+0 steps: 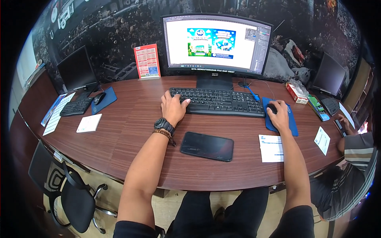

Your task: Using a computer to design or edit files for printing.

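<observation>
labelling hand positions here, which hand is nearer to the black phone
Left. The left hand, on the keyboard, is beyond and left of the black phone; the right hand, on the mouse, is farther off to the phone's right.

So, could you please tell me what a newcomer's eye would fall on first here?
Probably the lit monitor first, at the top centre, showing a blue and green design on white. Next come the hands: the left hand on the left end of the black keyboard, the right hand over the black mouse on a blue pad. A dark smartphone also stands out, lying between keyboard and the desk's front edge.
</observation>
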Motion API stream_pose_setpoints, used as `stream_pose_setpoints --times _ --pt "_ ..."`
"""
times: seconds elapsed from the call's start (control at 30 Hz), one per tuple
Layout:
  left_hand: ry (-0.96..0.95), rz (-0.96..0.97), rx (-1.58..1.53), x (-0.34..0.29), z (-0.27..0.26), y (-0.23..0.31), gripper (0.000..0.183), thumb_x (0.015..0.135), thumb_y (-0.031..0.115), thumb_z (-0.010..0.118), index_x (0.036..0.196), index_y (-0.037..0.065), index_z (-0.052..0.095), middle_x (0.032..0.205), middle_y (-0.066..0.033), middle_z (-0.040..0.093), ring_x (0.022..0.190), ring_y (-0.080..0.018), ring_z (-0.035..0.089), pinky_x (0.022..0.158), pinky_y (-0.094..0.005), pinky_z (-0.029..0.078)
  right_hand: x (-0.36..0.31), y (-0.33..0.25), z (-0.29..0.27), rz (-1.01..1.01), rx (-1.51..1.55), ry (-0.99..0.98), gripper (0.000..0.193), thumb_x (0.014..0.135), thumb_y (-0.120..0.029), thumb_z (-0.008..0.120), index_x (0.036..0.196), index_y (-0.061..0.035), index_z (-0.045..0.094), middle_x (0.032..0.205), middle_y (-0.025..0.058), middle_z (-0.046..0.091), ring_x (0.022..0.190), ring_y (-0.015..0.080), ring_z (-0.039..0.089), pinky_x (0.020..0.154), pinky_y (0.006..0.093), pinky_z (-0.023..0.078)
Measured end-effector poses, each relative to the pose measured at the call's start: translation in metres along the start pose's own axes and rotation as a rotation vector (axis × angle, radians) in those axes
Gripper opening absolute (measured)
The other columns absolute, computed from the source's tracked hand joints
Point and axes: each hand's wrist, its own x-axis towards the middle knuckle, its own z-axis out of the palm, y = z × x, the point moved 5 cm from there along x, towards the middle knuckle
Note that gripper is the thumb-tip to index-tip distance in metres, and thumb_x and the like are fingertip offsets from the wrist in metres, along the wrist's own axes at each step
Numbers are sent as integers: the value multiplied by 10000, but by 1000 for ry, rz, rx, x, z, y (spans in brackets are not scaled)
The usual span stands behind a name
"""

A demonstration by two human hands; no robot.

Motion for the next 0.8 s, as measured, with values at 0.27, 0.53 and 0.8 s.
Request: stream_pose_setpoints --times 0.27,0.53,0.8 --pt "-51 -54 67 2 11 -5 635 941 549 576 1228 -12 659 1442 -330 369 1318 -473 373 1094 -523 354 7 -28 -17 -277 -48 208 308 810 -169 697 1103 -76 698 1206 150 575 1283 379 462 1068 469 398" --pt "-30 -54 90 1 16 -4 681 928 557 588 1403 73 535 1526 -340 271 1420 -503 243 1133 -640 215 29 -93 -3 -408 111 101 249 808 -140 676 1043 -64 709 1187 143 590 1267 366 475 1069 463 394" --pt "-44 -63 24 1 19 -14 669 936 519 600 1446 98 494 1478 -300 360 1391 -467 305 1126 -624 229 34 -42 18 -33 -109 -84 300 796 -180 641 1067 -92 735 1141 191 640 1109 380 600 978 458 464"
